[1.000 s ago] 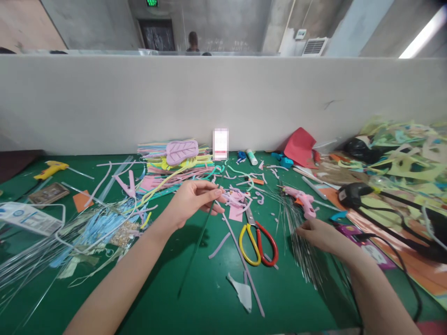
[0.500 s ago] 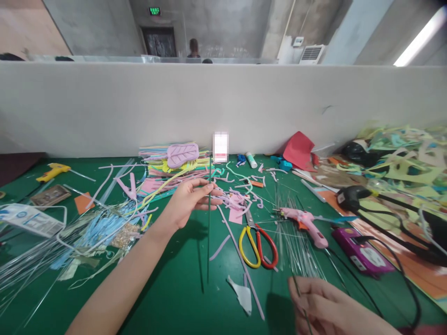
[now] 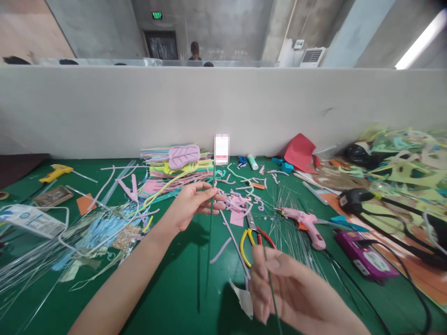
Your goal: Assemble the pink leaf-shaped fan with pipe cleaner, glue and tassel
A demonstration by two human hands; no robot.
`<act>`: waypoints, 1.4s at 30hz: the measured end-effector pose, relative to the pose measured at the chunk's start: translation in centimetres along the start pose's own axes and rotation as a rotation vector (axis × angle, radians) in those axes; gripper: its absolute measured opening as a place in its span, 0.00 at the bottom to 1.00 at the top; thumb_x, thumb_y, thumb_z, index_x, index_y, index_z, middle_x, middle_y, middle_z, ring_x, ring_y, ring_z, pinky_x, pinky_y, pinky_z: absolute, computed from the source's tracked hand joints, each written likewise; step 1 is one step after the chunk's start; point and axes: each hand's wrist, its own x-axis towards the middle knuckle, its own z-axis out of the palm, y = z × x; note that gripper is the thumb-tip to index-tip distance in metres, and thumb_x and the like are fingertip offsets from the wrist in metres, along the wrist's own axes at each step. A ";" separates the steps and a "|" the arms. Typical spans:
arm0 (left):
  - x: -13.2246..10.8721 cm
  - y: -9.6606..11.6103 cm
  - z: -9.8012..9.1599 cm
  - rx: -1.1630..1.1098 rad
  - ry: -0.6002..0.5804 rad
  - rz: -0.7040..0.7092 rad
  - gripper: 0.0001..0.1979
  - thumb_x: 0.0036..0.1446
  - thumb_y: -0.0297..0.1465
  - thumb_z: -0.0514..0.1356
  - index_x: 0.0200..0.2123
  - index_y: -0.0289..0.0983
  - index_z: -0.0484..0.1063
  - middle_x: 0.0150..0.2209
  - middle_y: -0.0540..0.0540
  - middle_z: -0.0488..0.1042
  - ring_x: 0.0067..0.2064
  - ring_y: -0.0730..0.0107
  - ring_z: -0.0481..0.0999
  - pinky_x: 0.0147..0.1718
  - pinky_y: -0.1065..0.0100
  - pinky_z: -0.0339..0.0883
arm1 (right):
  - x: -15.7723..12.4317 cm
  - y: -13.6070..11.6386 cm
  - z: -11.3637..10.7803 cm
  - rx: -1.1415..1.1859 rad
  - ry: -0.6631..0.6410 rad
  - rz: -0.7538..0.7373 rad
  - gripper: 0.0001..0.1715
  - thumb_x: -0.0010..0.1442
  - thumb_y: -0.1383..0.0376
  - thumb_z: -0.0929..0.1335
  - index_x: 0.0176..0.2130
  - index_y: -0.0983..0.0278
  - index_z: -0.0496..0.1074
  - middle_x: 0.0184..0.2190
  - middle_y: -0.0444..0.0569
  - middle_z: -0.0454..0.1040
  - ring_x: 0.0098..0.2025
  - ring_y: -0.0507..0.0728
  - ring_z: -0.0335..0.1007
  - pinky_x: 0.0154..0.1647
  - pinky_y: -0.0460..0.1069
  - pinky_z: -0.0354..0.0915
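My left hand [image 3: 193, 204] is raised over the green table [image 3: 167, 298], its fingers pinched on a thin green wire stem [image 3: 210, 232] that hangs almost upright. My right hand [image 3: 286, 291] is close to the camera at the bottom, with its fingers closed on a second green wire [image 3: 270, 279]. Yellow-and-red scissors [image 3: 252, 237] lie on the table between the hands, partly hidden by the right hand. A bundle of thin wires [image 3: 296, 235] lies spread to the right of the scissors.
A pink glue gun [image 3: 304, 224] and a purple box [image 3: 363, 256] with black cables lie right. Coloured foam strips [image 3: 174, 174] pile at the back by the white partition [image 3: 223, 109]. A yellow glue gun [image 3: 56, 172] and clear strips [image 3: 31, 260] lie left. Paper scraps [image 3: 405, 163] heap far right.
My right hand left the wire bundle with one wire and came up toward the camera and left. The stem in my left hand swung from slanted to nearly upright.
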 end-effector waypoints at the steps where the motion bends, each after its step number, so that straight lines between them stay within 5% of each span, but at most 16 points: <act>1: -0.1 0.0 0.0 0.002 -0.008 -0.011 0.11 0.54 0.35 0.66 0.33 0.34 0.69 0.37 0.41 0.81 0.33 0.67 0.82 0.30 0.71 0.76 | 0.5 0.3 1.0 -0.062 -0.065 0.044 0.13 0.51 0.58 0.69 0.26 0.63 0.63 0.18 0.42 0.68 0.21 0.50 0.68 0.25 0.44 0.63; 4: -0.2 0.4 -0.1 -0.016 -0.028 -0.034 0.12 0.53 0.35 0.67 0.33 0.34 0.70 0.36 0.41 0.81 0.33 0.66 0.82 0.31 0.70 0.76 | 2.3 0.9 3.1 -0.522 -0.102 0.059 0.10 0.49 0.62 0.68 0.26 0.64 0.63 0.19 0.41 0.67 0.20 0.47 0.62 0.22 0.42 0.57; 6: -0.4 0.7 -0.1 -0.038 -0.034 -0.025 0.12 0.52 0.35 0.67 0.34 0.33 0.71 0.36 0.41 0.81 0.33 0.66 0.82 0.31 0.70 0.76 | 3.8 0.7 3.6 -0.964 -0.020 -0.078 0.08 0.53 0.65 0.65 0.25 0.63 0.62 0.19 0.39 0.63 0.20 0.46 0.57 0.22 0.42 0.52; 8: -0.6 1.0 -0.3 -0.042 -0.037 0.004 0.13 0.52 0.35 0.68 0.35 0.33 0.73 0.37 0.41 0.81 0.33 0.66 0.82 0.32 0.69 0.76 | 5.3 0.3 3.3 -1.338 0.088 -0.222 0.11 0.56 0.67 0.63 0.24 0.63 0.58 0.17 0.38 0.58 0.19 0.46 0.51 0.21 0.43 0.46; 11: -0.8 1.3 -0.6 -0.024 -0.033 0.073 0.13 0.52 0.36 0.67 0.37 0.33 0.74 0.38 0.41 0.81 0.34 0.66 0.82 0.33 0.69 0.76 | 7.4 -0.1 2.3 -1.600 0.117 -0.306 0.14 0.61 0.66 0.62 0.24 0.63 0.56 0.17 0.38 0.57 0.19 0.47 0.49 0.22 0.46 0.42; 24: -1.3 1.4 -1.3 -0.016 0.106 0.306 0.14 0.45 0.35 0.71 0.32 0.34 0.75 0.29 0.47 0.81 0.34 0.65 0.81 0.36 0.65 0.77 | 11.5 -0.2 0.9 -1.931 0.176 -0.324 0.16 0.66 0.63 0.60 0.30 0.65 0.71 0.24 0.51 0.73 0.26 0.55 0.68 0.25 0.47 0.47; 33: -1.9 0.5 -1.2 -0.052 0.245 0.470 0.11 0.41 0.33 0.73 0.30 0.36 0.80 0.28 0.49 0.81 0.30 0.67 0.81 0.37 0.64 0.78 | 12.8 -1.6 -0.3 -1.738 0.155 -0.479 0.16 0.63 0.56 0.67 0.46 0.61 0.76 0.38 0.49 0.81 0.34 0.55 0.76 0.36 0.46 0.63; 42: -3.1 -2.7 -1.7 -0.067 0.356 0.404 0.13 0.41 0.37 0.72 0.29 0.36 0.79 0.28 0.49 0.81 0.29 0.64 0.81 0.36 0.62 0.79 | 13.9 -0.3 -0.9 -1.580 0.102 -0.564 0.10 0.63 0.64 0.66 0.38 0.63 0.79 0.30 0.48 0.81 0.27 0.53 0.73 0.29 0.44 0.61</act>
